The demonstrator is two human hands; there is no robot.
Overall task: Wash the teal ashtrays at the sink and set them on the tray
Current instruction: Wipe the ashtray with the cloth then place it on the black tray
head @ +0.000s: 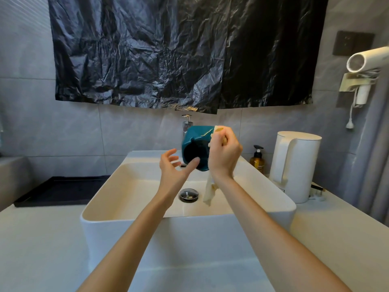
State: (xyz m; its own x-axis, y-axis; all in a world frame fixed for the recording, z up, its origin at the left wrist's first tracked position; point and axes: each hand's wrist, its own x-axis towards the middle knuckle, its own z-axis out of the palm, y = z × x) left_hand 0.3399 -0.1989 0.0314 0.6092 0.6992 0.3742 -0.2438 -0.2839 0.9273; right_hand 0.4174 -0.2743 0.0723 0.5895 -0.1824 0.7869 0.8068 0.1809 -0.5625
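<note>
Teal glazed ceramic, an ashtray (196, 147), is held tipped on its side above the back edge of the sink (126, 216), in front of the tap (187, 123). It is gripped, together with a pale cloth (209, 191), by the right hand (224, 152), whose fingers are closed at its rim. The left hand (174, 165) is spread, only its thumb seeming to touch the ashtray. Held so on one side, a slick ashtray could slip and chip on the basin. The black tray (59, 191) lies at the counter's left edge, well apart
</note>
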